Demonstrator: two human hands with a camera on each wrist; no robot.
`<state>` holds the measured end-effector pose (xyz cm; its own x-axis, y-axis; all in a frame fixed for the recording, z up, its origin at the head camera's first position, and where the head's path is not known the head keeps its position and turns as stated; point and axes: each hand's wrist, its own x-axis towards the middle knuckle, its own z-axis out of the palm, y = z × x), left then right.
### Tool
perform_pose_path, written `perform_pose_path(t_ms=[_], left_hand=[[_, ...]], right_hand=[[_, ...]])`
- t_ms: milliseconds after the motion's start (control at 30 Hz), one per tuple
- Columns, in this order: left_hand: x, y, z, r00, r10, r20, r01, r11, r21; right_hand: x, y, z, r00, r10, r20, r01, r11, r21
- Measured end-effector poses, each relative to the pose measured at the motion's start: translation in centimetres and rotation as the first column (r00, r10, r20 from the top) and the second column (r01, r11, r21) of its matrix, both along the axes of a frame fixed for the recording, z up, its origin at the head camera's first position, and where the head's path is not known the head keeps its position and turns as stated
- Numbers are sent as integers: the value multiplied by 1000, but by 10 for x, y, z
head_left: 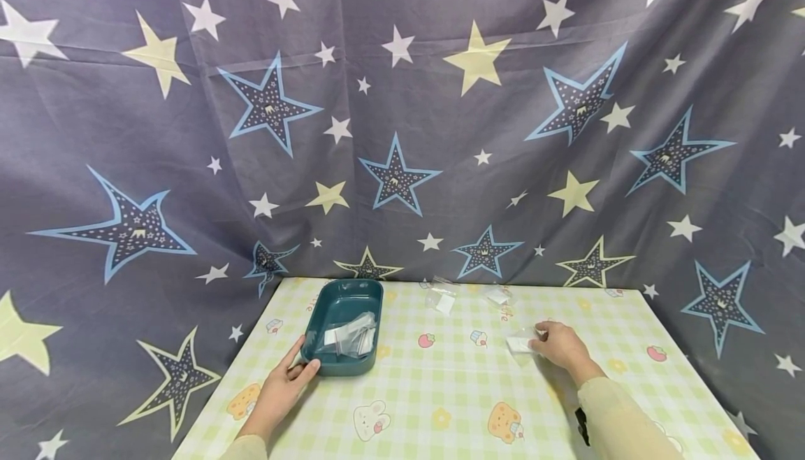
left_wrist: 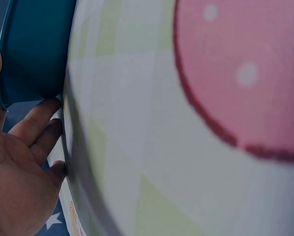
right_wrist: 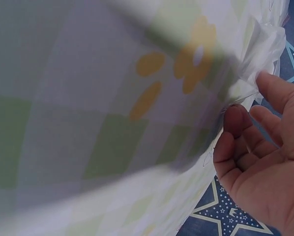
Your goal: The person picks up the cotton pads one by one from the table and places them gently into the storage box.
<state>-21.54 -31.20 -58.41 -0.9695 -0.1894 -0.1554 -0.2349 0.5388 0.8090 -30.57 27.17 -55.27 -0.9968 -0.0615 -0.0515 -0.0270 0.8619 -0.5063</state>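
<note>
Head cam first: there's a worktop (head_left: 440,390) with a green checked cloth and little cartoon prints, and a star-print curtain (head_left: 402,131) hanging behind it. A teal tray (head_left: 327,303) sits around 10 o'clock from the worktop's middle, with a few clear bags (head_left: 352,338) piled in it. The left hand (head_left: 283,383) is at the tray's near corner, thumb up against the wall, fingers pretty relaxed, not really wrapped round anything. Over at about 3 o'clock the right hand (head_left: 562,347) rests on a small clear bag (head_left: 520,343) lying flat on the cloth, fingertips bent down onto it. Two more bags, one (head_left: 442,298) at 12 o'clock and one (head_left: 497,296) just right of it, lie near the far edge.

Left wrist cam: way too close, mostly blurry cloth with a big pink print. You do get the tray (left_wrist: 34,49) from the side and the left hand (left_wrist: 19,167) with fingers (left_wrist: 36,120) loosely spread, tips touching the tray's base. The bags inside aren't visible here, only the head cam gets those.

Right wrist cam: also mostly blurred cloth, but it shows the right hand (right_wrist: 265,162) from underneath, which the head cam can't. The thumb and curled fingers (right_wrist: 235,123) are at the edge of the crinkly bag (right_wrist: 262,44); whether they're actually pinching it, can't tell.
</note>
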Motion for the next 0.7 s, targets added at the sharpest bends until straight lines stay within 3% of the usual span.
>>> perform_pose_path(t_ms=[700], left_hand=[[1,1,1,1000,-1,-4,1,1000,7]], right_hand=[[1,-4,0,999,22,-39,-22,1000,-8]])
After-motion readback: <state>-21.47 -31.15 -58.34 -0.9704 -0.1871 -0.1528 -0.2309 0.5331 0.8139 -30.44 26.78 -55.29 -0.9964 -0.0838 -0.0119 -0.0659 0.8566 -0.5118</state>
